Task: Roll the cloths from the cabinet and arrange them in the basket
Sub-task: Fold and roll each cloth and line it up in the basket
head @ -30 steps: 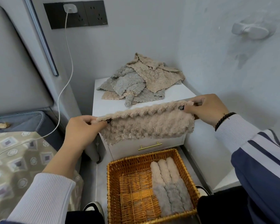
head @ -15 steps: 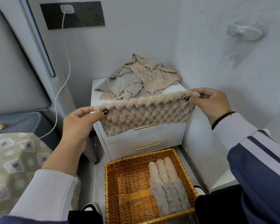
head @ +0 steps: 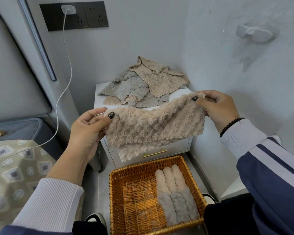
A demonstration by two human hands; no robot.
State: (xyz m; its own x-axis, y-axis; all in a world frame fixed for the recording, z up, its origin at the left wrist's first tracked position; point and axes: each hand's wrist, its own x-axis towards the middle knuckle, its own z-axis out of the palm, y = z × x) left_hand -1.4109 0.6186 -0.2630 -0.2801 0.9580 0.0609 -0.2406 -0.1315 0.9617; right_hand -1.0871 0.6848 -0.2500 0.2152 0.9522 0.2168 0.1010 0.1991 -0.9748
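A beige fluffy cloth (head: 154, 126) hangs folded in the air in front of the white cabinet (head: 176, 149). My left hand (head: 87, 129) pinches its left top corner and my right hand (head: 217, 107) pinches its right top corner. A lower layer of the cloth droops beneath the front layer. A heap of beige and grey cloths (head: 144, 85) lies on the cabinet top. Below on the floor stands a wicker basket (head: 117, 197) holding several rolled cloths (head: 175, 194), beige at the back and grey at the front, along its right side.
A bed with a patterned cover (head: 10, 168) lies at the left. A white charger cable (head: 61, 85) hangs from the wall socket (head: 73, 16) toward the bed. A white wall hook (head: 252, 33) is on the right wall. My shoe tips (head: 96, 219) flank the basket.
The cloth has been lifted off the cabinet top and hangs freely. It sags in the middle now and a second layer has dropped below the front one.
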